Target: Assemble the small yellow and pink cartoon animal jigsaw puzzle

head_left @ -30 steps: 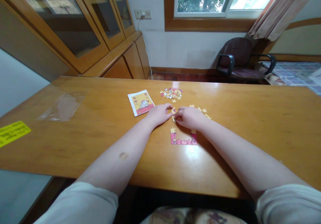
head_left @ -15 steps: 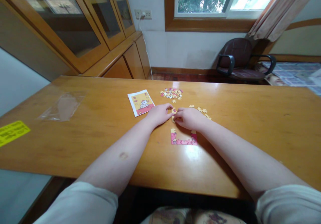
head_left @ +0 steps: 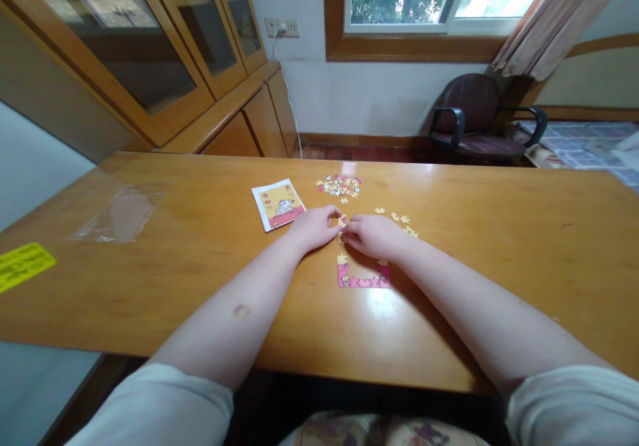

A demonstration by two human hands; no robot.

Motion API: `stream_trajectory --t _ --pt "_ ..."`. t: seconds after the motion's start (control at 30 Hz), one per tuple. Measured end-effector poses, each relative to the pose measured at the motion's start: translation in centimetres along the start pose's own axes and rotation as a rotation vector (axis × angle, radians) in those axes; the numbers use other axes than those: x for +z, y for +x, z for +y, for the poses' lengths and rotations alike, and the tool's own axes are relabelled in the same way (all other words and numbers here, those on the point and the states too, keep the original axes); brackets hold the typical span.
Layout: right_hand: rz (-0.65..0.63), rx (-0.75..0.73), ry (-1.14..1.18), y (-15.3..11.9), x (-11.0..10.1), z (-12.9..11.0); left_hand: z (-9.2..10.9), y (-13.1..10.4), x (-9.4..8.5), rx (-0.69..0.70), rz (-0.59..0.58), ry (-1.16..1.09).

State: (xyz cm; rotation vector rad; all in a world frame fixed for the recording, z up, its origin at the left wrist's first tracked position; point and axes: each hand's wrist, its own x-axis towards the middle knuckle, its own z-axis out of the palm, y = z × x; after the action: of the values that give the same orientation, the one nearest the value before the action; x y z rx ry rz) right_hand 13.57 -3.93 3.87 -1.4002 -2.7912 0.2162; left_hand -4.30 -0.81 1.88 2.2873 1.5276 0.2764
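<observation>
Both hands meet over a short strip of yellow jigsaw puzzle pieces (head_left: pixel 342 221) on the table. My left hand (head_left: pixel 319 225) is curled against the strip's left side, thumb and fingertips on the pieces. From the other side my right hand (head_left: pixel 372 234) pinches the strip's lower part, its fingers hiding some of it. Just below lies a joined U-shaped puzzle border (head_left: pixel 364 283), pink along the bottom with yellow at its upper ends. The right hand partly covers its right side. Several loose yellow pieces (head_left: pixel 401 219) lie beyond the right hand.
A pile of mixed puzzle pieces (head_left: pixel 339 186) lies at the far side. The reference picture card (head_left: pixel 278 205) is left of it. A clear plastic bag (head_left: pixel 122 214) and a yellow label (head_left: pixel 24 265) are on the table's left. A chair (head_left: pixel 466 113) stands beyond.
The view has shifted slightly. My right fingers have moved a little on the strip of pieces; my left hand stays in place against it.
</observation>
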Motion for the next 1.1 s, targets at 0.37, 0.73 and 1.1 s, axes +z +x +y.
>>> stream_trajectory --t 0.37,0.73,1.1 --pt "0.006 0.713 -0.065 -1.3 -4.6 6.7 0.5 -0.5 -0.5 -0.039 0.002 -0.039" --pt "-0.220 0.793 -0.091 -1.1 -3.3 10.7 0.2 -0.3 -0.3 -0.019 -0.011 -0.019" --pt "0.031 0.424 0.039 -0.1 -0.9 9.1 0.2 -0.2 -0.3 -0.042 0.024 -0.070"
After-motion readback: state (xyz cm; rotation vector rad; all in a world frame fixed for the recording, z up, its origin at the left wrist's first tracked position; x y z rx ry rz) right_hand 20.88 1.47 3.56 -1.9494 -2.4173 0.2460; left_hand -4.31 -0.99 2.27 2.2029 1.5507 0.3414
